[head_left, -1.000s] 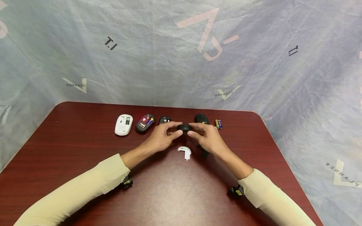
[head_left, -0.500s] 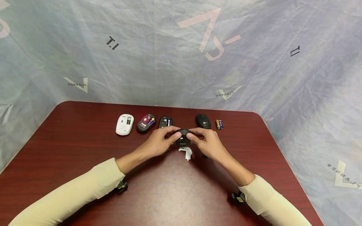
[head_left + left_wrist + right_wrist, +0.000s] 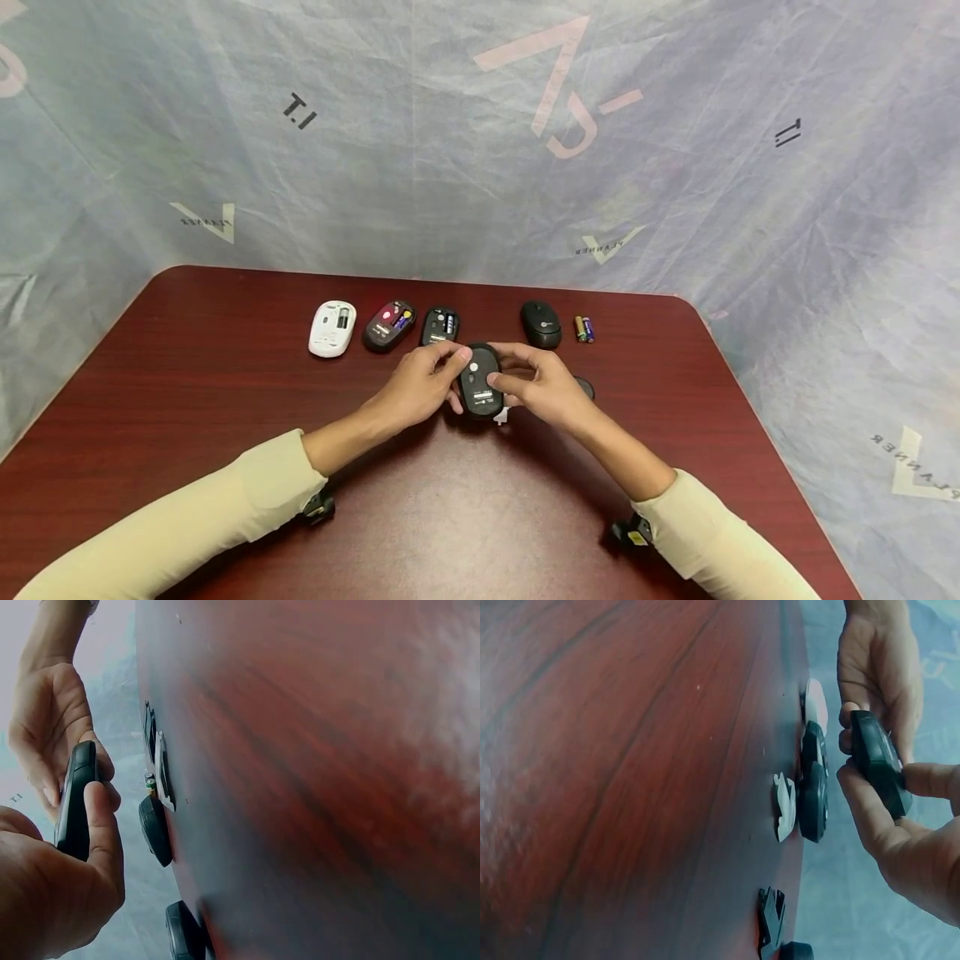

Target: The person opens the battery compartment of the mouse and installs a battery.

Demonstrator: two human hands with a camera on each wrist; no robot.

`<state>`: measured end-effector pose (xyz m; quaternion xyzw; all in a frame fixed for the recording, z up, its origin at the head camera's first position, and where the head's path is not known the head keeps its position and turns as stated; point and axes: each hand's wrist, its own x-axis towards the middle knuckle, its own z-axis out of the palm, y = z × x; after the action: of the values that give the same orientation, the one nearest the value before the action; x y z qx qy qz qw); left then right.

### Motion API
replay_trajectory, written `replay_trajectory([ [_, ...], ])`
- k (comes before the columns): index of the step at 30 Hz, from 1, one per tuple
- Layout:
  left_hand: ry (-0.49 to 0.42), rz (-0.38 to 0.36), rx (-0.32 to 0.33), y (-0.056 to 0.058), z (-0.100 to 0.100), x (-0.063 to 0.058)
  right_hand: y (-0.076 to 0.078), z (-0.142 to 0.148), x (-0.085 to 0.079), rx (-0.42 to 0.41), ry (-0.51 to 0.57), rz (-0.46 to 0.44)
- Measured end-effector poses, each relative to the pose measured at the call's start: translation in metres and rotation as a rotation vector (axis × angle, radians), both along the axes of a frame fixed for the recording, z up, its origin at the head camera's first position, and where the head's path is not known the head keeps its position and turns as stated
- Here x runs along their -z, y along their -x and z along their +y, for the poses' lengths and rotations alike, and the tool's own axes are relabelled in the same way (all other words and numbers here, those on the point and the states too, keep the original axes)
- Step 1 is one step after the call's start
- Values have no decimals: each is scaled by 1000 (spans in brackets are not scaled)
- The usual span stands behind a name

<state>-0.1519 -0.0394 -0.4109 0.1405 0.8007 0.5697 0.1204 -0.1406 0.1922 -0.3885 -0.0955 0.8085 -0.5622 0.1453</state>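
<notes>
While left hand (image 3: pixel 420 385) and right hand (image 3: pixel 551 390) pinch a black mouse (image 3: pixel 481 387) above the white battery cover (image 3: pixel 501 416), the head view suggests inspection; left-wrist shows it edge-on; right-wrist, the next move likely calls for steadiness.

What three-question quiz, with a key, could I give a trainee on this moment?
1. True or false: the left hand and the right hand both grip the held black mouse.
2. How many loose batteries lie on the table?
3. In the head view, which is farthest left: A, the loose batteries; B, the white mouse; C, the held black mouse?

Key: 1. true; 2. two; 3. B.
</notes>
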Motion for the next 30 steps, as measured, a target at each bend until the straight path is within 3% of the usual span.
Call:
replay_trajectory([
  [7,13,40,41,-4,-1,-1,-3,0,0,-10,31,-34],
  [14,4,69,68,-6,0,-1,-5,-1,1,11,-45,39],
  [22,-25,62,63,-6,-1,1,-6,-4,0,-16,-119,144],
  [27,-63,62,75,-5,-3,0,-6,-6,-2,8,-96,146],
  [30,-96,25,83,-4,-3,-1,-5,-7,-2,17,-71,144],
])
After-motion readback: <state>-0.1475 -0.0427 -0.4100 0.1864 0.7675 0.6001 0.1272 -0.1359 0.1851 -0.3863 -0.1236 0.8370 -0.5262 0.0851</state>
